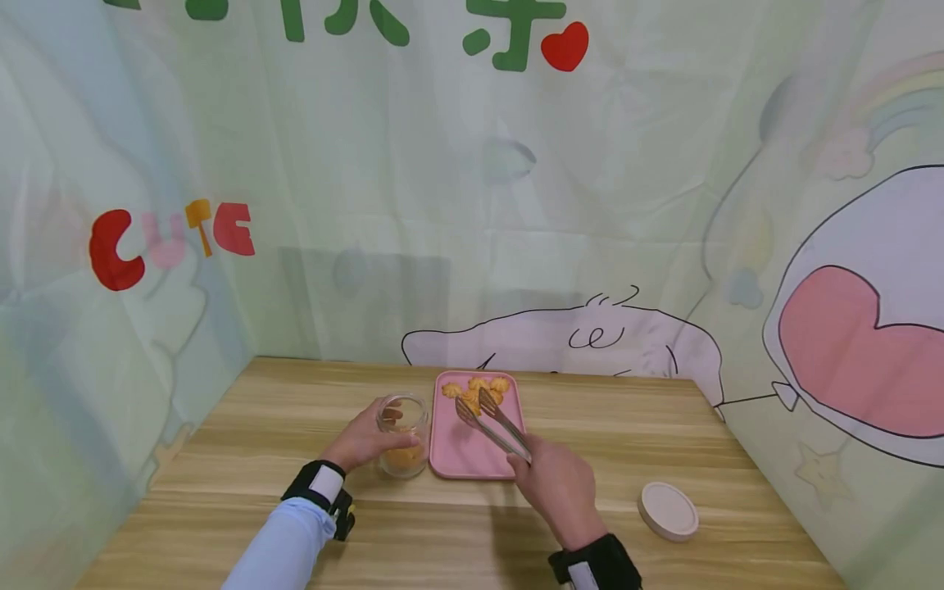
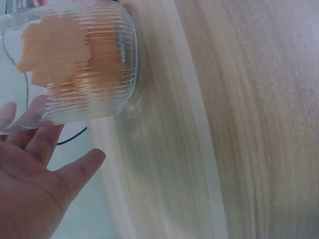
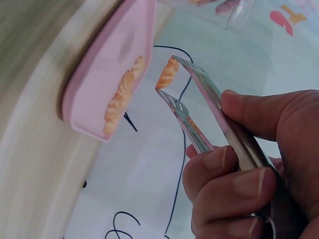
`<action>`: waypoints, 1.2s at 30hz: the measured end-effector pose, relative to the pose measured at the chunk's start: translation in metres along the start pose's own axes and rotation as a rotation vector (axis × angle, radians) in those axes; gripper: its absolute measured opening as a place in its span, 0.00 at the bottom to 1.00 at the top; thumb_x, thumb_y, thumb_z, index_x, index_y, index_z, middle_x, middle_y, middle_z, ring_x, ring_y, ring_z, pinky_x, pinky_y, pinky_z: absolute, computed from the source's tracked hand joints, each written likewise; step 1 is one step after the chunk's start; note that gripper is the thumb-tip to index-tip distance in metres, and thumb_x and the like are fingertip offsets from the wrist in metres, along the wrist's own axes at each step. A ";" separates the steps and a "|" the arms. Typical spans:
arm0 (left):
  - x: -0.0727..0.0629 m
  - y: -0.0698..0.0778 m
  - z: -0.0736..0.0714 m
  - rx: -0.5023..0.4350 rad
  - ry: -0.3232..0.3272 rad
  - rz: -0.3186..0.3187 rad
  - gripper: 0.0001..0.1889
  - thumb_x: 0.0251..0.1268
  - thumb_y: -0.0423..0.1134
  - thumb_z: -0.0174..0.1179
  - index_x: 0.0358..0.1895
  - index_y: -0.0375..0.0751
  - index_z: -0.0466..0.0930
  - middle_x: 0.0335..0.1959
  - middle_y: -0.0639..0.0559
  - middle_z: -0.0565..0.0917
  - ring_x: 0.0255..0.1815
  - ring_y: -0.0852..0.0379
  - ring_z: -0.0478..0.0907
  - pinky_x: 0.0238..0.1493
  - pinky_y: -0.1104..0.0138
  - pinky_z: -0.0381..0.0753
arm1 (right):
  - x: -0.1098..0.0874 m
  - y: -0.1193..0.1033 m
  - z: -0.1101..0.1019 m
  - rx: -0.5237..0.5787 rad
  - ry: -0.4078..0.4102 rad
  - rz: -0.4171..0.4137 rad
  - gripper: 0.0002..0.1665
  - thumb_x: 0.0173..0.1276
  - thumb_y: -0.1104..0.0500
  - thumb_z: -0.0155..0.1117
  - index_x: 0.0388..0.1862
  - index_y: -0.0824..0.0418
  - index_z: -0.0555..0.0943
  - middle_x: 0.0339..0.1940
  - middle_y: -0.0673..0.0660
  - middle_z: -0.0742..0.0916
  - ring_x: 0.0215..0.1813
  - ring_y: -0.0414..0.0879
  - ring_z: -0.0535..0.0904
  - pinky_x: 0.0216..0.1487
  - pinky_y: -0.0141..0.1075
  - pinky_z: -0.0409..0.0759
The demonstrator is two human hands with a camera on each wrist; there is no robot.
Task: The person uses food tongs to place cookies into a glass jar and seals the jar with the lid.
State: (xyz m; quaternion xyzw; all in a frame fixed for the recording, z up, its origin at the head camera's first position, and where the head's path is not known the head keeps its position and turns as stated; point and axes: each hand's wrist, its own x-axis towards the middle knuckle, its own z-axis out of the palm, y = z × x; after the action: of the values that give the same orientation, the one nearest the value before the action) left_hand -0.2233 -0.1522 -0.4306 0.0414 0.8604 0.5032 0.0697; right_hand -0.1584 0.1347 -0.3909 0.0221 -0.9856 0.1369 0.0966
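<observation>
My left hand (image 1: 369, 438) holds a clear glass jar (image 1: 422, 419), thumb on the near side and fingers behind the glass. Golden-brown cookies (image 2: 55, 50) show through the ribbed wall near the jar's base. Just right of the jar lies a pink tray (image 1: 465, 459) with several piped cookies (image 1: 451, 391) at its far end. My right hand (image 1: 556, 483) grips metal tongs (image 1: 505, 434) over this tray. Between the tong tips one swirled cookie (image 3: 167, 74) is pinched, above the cookies on the tray in the right wrist view.
A round whitish lid (image 1: 668, 510) lies on the wooden table (image 1: 295, 410), right of my right hand. Behind the table's far edge hangs a printed cloth backdrop (image 1: 354, 246), which also encloses the left and right sides.
</observation>
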 end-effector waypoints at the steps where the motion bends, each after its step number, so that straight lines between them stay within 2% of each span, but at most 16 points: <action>1: 0.000 0.001 0.000 0.000 0.000 0.000 0.45 0.60 0.49 0.75 0.76 0.35 0.63 0.71 0.32 0.74 0.73 0.31 0.71 0.70 0.35 0.71 | 0.000 -0.001 -0.002 -0.001 0.001 -0.002 0.25 0.68 0.46 0.71 0.58 0.58 0.86 0.33 0.57 0.90 0.28 0.46 0.81 0.22 0.41 0.75; 9: 0.000 0.000 -0.001 -0.013 -0.007 0.011 0.45 0.60 0.49 0.75 0.76 0.34 0.63 0.71 0.31 0.74 0.72 0.31 0.71 0.70 0.35 0.71 | -0.001 -0.007 -0.014 0.034 0.062 -0.053 0.23 0.69 0.48 0.72 0.57 0.59 0.86 0.28 0.55 0.88 0.24 0.44 0.76 0.19 0.37 0.70; 14: 0.000 -0.001 -0.001 -0.020 -0.013 0.016 0.45 0.60 0.48 0.75 0.76 0.34 0.63 0.71 0.31 0.74 0.72 0.31 0.71 0.69 0.36 0.72 | -0.003 -0.014 -0.023 0.055 0.091 -0.079 0.23 0.68 0.48 0.73 0.57 0.60 0.86 0.29 0.55 0.89 0.24 0.43 0.77 0.19 0.36 0.71; 25: 0.002 -0.003 -0.002 -0.022 -0.025 0.033 0.45 0.61 0.48 0.75 0.76 0.32 0.63 0.70 0.30 0.74 0.72 0.31 0.71 0.69 0.36 0.73 | -0.008 -0.037 -0.045 0.058 0.081 -0.099 0.28 0.69 0.45 0.71 0.63 0.57 0.84 0.27 0.56 0.88 0.22 0.43 0.74 0.18 0.35 0.64; 32: 0.004 -0.004 -0.001 -0.039 -0.026 0.022 0.46 0.61 0.48 0.75 0.77 0.33 0.62 0.71 0.30 0.73 0.72 0.30 0.71 0.70 0.36 0.72 | -0.010 -0.048 -0.049 0.057 0.055 -0.126 0.27 0.70 0.45 0.71 0.63 0.56 0.84 0.19 0.52 0.80 0.19 0.44 0.69 0.17 0.34 0.60; 36: 0.004 -0.004 -0.001 -0.030 -0.022 0.015 0.46 0.61 0.49 0.75 0.77 0.34 0.62 0.71 0.31 0.73 0.72 0.31 0.72 0.70 0.37 0.73 | -0.010 -0.050 -0.049 0.055 0.050 -0.131 0.27 0.70 0.44 0.70 0.63 0.55 0.84 0.19 0.52 0.80 0.19 0.44 0.69 0.18 0.34 0.60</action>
State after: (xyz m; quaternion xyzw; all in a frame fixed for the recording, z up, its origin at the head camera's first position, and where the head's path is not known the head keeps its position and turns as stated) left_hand -0.2275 -0.1540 -0.4341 0.0525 0.8517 0.5159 0.0759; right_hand -0.1357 0.0998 -0.3337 0.0860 -0.9752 0.1578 0.1295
